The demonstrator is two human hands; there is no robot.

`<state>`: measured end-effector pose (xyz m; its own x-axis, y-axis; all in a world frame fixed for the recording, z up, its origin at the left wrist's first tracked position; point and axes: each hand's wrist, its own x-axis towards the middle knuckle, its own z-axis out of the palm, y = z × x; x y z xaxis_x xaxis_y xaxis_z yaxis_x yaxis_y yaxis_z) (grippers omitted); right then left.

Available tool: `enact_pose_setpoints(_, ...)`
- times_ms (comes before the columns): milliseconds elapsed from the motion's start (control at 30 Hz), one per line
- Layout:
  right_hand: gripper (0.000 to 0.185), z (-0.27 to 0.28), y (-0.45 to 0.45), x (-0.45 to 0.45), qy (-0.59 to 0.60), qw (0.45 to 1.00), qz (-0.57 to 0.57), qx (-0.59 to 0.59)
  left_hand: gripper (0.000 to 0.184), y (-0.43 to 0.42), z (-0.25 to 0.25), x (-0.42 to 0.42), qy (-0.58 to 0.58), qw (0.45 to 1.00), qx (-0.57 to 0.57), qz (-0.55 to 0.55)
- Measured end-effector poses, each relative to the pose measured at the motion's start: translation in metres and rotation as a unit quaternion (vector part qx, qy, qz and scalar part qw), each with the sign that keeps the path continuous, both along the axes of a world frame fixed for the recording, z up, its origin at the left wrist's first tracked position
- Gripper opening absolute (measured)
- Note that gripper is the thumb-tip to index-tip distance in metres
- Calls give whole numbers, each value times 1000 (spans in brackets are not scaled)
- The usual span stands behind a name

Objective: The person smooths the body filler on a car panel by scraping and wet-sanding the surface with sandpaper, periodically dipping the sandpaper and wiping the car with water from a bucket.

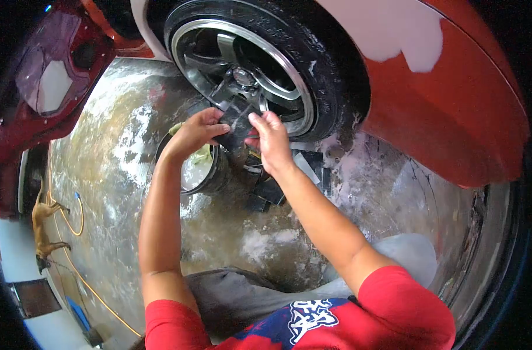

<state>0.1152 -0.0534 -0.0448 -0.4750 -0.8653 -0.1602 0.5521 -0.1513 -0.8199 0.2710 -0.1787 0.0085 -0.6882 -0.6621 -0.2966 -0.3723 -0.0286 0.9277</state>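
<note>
A dark, wet-looking sheet of sandpaper [238, 121] is stretched between my two hands, just in front of the car wheel [242, 76]. My left hand [199, 133] pinches its left edge, thumb on top. On the opposite side, my right hand [270, 140] grips the right edge between thumb and fingers. Below my left hand stands a black bucket [220, 178] of cloudy water, with a yellowish-green cloth [203, 156] at its rim. Several dark sheets [269, 189] lie on the floor under my right hand, beside a pale grey piece [307, 168].
A red car panel [447, 128] with a pale patch [388, 29] curves along the right. An open red door [91, 70] stands at the left. A dog [44, 219] and a yellow hose [94, 291] are on the wet, stained floor [120, 204].
</note>
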Motion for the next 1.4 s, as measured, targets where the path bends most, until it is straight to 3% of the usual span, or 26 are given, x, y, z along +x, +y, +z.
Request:
enact_pose_setpoints(33,18,-1,0,-4,22,1000,-10,18,44,-2,-3,1,1,1000,-22,1)
enact_pose_setpoints(133,28,0,-2,-10,79,994,-52,61,48,-6,-12,-2,-5,951,-309,1)
enact_pose_setpoints(300,29,9,-5,-8,74,993,-74,53,60,27,-4,-24,12,947,-319,-17)
enact_pose_setpoints(433,29,5,-11,-9,67,997,-47,-11,62,41,-18,-38,24,946,-321,32)
enact_pose_setpoints(533,27,0,-12,-15,142,988,-40,-37,53,46,-18,-44,-17,944,-325,48)
enact_pose_setpoints(633,28,4,-11,-17,214,974,-70,-16,44,54,-12,-48,6,951,-294,92)
enact_pose_setpoints(733,35,18,-18,-8,190,962,-188,-49,39,49,-19,-54,73,980,-165,82)
enact_pose_setpoints(767,40,24,-13,-11,124,982,-128,-62,39,49,-21,-54,90,984,-140,68)
enact_pose_setpoints(867,42,16,-9,-40,72,993,77,-57,37,53,-6,-54,126,987,-96,31)
enact_pose_setpoints(933,39,27,-6,-40,101,990,64,-81,36,49,-2,-50,132,985,-109,14)
enact_pose_setpoints(1000,36,34,-7,-36,151,982,15,-114,33,43,3,-47,167,978,-99,74)
enact_pose_setpoints(1133,38,33,-4,-41,249,963,49,-87,31,33,10,-42,207,975,-51,60)
enact_pose_setpoints(1233,36,34,-5,-38,248,963,47,-98,26,36,13,-42,215,974,-32,58)
enact_pose_setpoints(1333,32,48,4,-45,321,944,69,-33,20,39,18,-44,222,973,-28,59)
enact_pose_setpoints(1400,28,54,3,-44,294,951,46,-88,16,39,19,-46,240,969,-36,51)
